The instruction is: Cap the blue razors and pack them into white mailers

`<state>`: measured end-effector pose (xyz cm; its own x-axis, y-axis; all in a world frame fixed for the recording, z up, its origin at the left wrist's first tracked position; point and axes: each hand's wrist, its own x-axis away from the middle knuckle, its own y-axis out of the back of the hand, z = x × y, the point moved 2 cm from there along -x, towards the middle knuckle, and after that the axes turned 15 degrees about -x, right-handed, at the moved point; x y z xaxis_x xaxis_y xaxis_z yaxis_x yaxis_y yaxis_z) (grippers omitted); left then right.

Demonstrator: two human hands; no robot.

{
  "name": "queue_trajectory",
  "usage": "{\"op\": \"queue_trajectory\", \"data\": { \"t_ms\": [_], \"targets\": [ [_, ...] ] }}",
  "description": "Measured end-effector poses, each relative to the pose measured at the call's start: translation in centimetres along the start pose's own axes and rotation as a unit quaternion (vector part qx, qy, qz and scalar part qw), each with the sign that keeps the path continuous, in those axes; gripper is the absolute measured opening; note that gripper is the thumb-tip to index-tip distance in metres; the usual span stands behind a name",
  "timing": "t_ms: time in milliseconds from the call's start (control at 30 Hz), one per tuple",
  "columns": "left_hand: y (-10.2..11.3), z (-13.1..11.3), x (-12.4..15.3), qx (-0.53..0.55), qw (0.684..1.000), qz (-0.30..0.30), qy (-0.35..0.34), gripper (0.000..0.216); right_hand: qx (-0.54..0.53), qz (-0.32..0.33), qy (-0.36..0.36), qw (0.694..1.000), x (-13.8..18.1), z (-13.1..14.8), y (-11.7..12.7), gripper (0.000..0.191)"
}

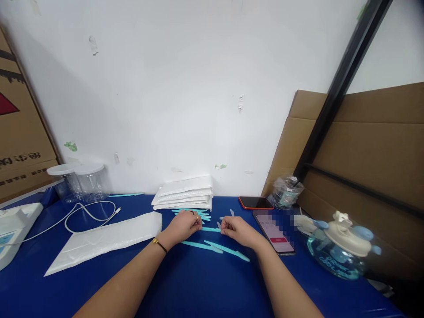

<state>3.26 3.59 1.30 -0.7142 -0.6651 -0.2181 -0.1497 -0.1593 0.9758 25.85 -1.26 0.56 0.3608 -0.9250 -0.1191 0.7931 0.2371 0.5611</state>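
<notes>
Head view: thumb-and-finger pinch with left hand (pixel 184 226) on the left part of a turquoise strip (pixel 211 229); matching pinch with right hand (pixel 237 230) at its right end. Held roughly level, running left to right between both hands; cannot tell whether touching the table below. Worn on left wrist: dark bracelet (pixel 160 245) with gold bead.

Noted just to the near side of the fingers: two loose strips (pixel 232 252), same turquoise, lying slantwise. Just to the far side of left hand: heap of strips (pixel 203 217), partly hidden by it. Beside and beyond right hand: small translucent pieces (pixel 232 213).

Farther out, behind the heap: stack of white envelopes (pixel 183 193), near the wall (pixel 165 88). To the left: single white envelope (pixel 109 240) laid flat, white cable (pixel 89 217) looped beyond, lidded clear jars (pixel 94 184) at far left.

To the right: phone with lit screen (pixel 270 227), orange-edged phone (pixel 255 203) farther back, pale-lidded clear bottle (pixel 344 254) at far right. Beneath everything: blue table (pixel 198 291).
</notes>
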Motion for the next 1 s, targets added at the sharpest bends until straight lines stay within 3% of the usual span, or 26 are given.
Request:
{"op": "queue_trajectory", "data": {
  "t_ms": [233,300,433,533,767,1000],
  "targets": [
    [0.3,3.6,0.7,-0.038,0.992,-0.043,0.113,0.015,0.032,-0.116,-0.037,0.992,0.0,-0.8,2.2,0.010],
    [0.4,2.8,0.7,-0.016,0.994,-0.045,0.101,0.017,0.023,-0.079,-0.055,0.995,0.7,-0.4,2.4,0.012],
    [0.6,-0.3,0.5,0.029,0.999,-0.015,0.011,0.020,0.028,0.085,-0.162,0.983,2.3,0.3,2.2,0.023],
    [0.4,-2.3,0.5,0.054,0.998,-0.010,-0.037,0.025,0.056,0.116,-0.178,0.975,2.6,0.4,1.7,0.015],
    [-0.5,-3.4,0.3,0.042,0.997,0.007,-0.056,0.017,-0.006,0.049,-0.059,0.997,1.1,0.8,-0.2,0.005],
    [0.5,0.9,0.3,-0.048,0.998,-0.026,0.043,0.018,-0.005,-0.060,-0.043,0.997,0.1,-0.6,1.1,0.007]
  ]
}}
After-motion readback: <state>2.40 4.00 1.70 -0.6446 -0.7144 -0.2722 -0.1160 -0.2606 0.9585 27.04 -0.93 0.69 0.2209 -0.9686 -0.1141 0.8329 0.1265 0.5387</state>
